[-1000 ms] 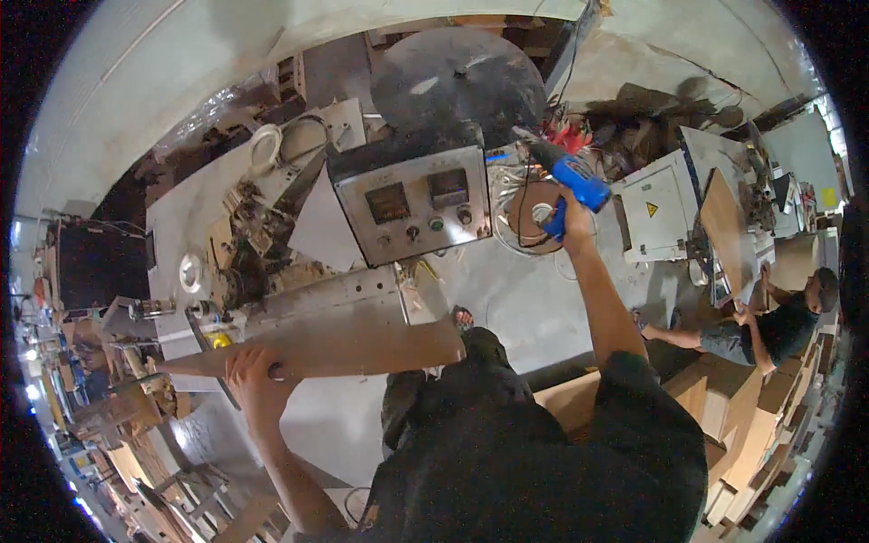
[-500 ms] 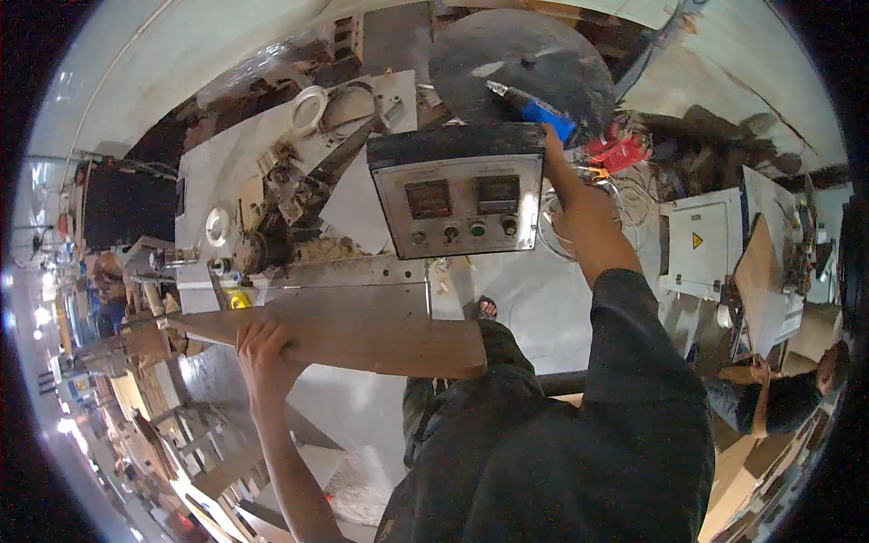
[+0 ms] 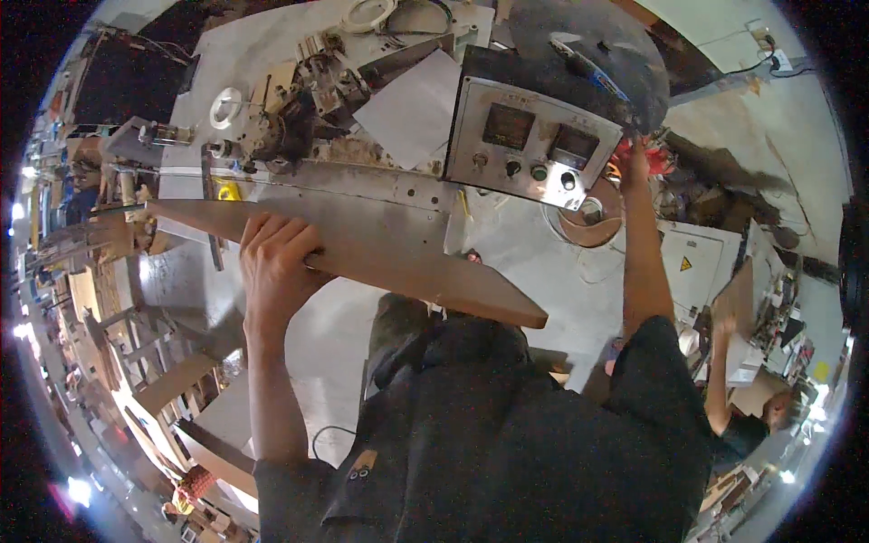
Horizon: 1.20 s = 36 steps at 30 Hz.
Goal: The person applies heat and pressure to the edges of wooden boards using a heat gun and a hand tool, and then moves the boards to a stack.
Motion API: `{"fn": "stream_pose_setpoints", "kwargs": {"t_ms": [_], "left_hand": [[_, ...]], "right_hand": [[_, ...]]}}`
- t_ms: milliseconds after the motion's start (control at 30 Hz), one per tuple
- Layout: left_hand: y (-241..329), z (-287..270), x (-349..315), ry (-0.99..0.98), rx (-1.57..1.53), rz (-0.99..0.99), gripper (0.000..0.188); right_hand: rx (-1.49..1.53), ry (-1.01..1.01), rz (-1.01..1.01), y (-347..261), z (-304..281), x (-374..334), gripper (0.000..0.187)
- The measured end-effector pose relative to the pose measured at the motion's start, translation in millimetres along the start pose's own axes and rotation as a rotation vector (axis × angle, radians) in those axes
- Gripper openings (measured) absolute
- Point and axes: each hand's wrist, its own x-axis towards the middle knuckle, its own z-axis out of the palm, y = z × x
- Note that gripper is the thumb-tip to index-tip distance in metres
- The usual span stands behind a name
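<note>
My left hand (image 3: 276,267) is closed around the edge of a long brown wooden board (image 3: 398,267), fingers over the top. The board lies across in front of my body along the near side of the machine table (image 3: 353,188), its right end angled off. My right arm reaches forward past the right side of a control box (image 3: 534,136) with two dark displays and a row of knobs. My right hand (image 3: 637,161) is beside red objects (image 3: 659,156); its fingers are indistinct. A slim blue and silver tool (image 3: 593,72) lies over a dark round disc (image 3: 634,45) just beyond.
Metal fittings (image 3: 303,118), a white ring (image 3: 225,108) and a pale sheet (image 3: 412,109) lie on the machine table. To the right stand a light cabinet (image 3: 692,258) with a yellow warning sign and a co-worker (image 3: 747,425). Wooden pieces (image 3: 176,380) stand at lower left.
The view has shifted, so the control box sits further right and tilted. My right hand has moved from the box's edge toward the red objects. The board is now tilted, its right end lower.
</note>
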Motion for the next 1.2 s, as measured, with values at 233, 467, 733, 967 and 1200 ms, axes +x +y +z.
{"fn": "stream_pose_setpoints", "kwargs": {"t_ms": [233, 467, 733, 967, 1200], "left_hand": [[-4, 4, -19, 0.04, -0.031, 0.045, 0.037], [-8, -4, -27, 0.057, -0.062, 0.092, 0.043], [-10, -4, -33, 0.029, -0.086, 0.096, 0.045], [-11, -2, -39, 0.019, -0.05, 0.092, 0.047], [-9, 0, -39, 0.062, -0.076, 0.076, 0.047]], "right_hand": [[-0.545, -0.03, -0.698, -166, 104, -405, 0.039], [-0.999, -0.505, -1.153, -186, 198, -544, 0.044], [-1.107, -0.414, -1.279, -167, 194, -548, 0.058], [-1.137, -0.442, -1.296, -164, 193, -548, 0.064], [-1.116, -0.525, -1.302, -174, 197, -546, 0.057]]}}
